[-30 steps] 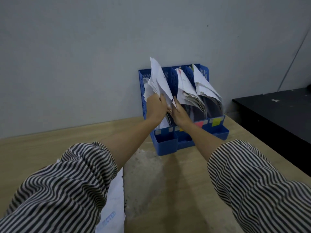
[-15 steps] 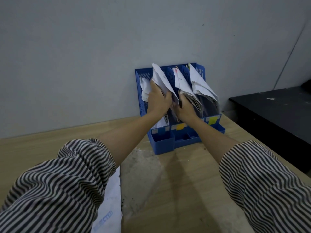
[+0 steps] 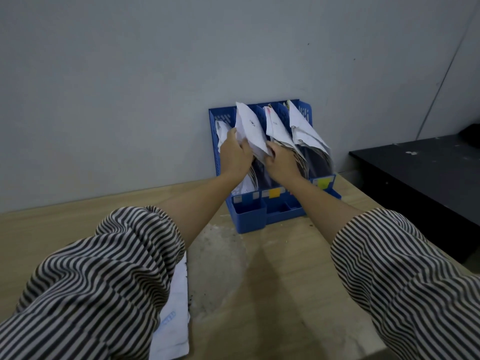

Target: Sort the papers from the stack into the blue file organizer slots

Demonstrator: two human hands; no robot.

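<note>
The blue file organizer [image 3: 249,216] stands against the grey wall on the wooden table, its upright slots stuffed with leaning white papers. My left hand [image 3: 235,153] grips a bundle of white papers [image 3: 250,128] in the left part of the organizer. My right hand [image 3: 281,162] holds the lower right edge of that same bundle, fingers curled on it. More papers [image 3: 304,128] lean in the slots to the right. A white sheet from the stack [image 3: 174,313] lies on the table under my left sleeve, mostly hidden.
Coloured sticky labels [image 3: 274,193] mark the organizer's front. A black table [image 3: 420,167] stands to the right, beyond the wooden table's edge [image 3: 363,201]. A pale worn patch [image 3: 215,255] shows on the wood in front of the organizer.
The paper bundle has gone lower and deeper into the left slot. Both hands have stayed on it, and my view has shifted slightly.
</note>
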